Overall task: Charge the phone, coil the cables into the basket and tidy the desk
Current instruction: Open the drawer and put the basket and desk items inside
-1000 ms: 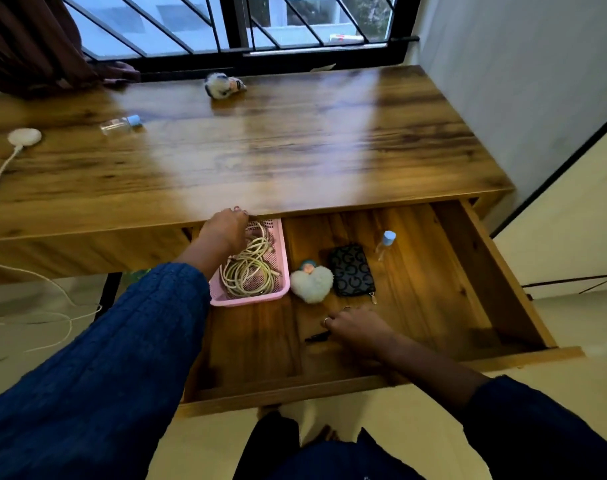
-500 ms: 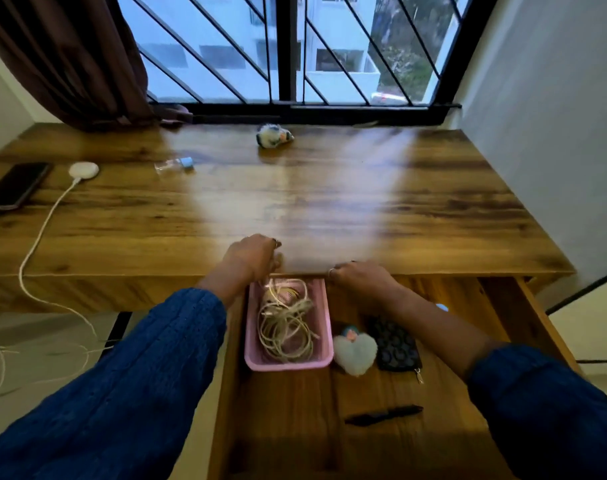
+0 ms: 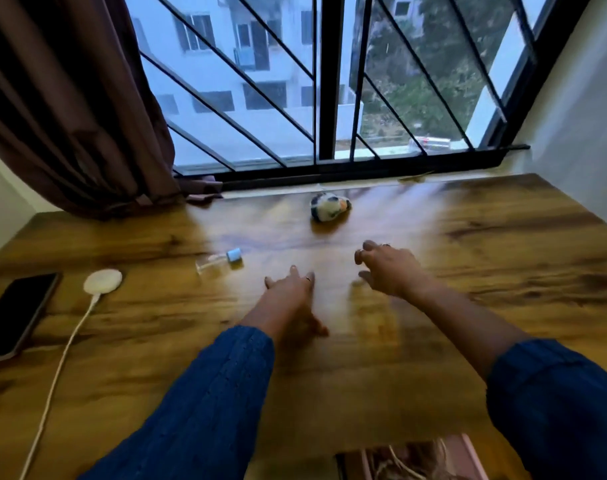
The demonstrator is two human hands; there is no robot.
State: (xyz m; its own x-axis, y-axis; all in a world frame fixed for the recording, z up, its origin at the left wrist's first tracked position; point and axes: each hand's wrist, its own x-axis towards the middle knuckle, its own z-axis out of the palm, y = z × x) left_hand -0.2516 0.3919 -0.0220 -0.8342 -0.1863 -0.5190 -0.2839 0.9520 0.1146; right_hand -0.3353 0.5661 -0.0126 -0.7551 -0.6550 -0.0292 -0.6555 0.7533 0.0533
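Observation:
Both my hands reach out over the wooden desk [image 3: 485, 271], empty with fingers spread. My left hand [image 3: 290, 289] hovers just right of a small clear bottle with a blue cap [image 3: 219, 260] lying on its side. My right hand [image 3: 386, 268] is below a small plush toy [image 3: 329, 206] near the window. A black phone [image 3: 16, 313] lies at the far left with a cable at its near end. Beside it sits a round white charger puck [image 3: 102, 280] with its white cable [image 3: 57, 368] running off the front edge. The pink basket [image 3: 471, 455] with coiled cables peeks out under the desk's front edge.
A brown curtain [image 3: 70, 109] hangs at the back left, its hem touching the desk. A barred window [image 3: 326, 81] spans the back. A white wall [image 3: 579, 98] bounds the right side.
The view has lifted from the open drawer to the desktop. Both hands left the drawer and basket edge and moved forward over the desk toward the bottle and the toy.

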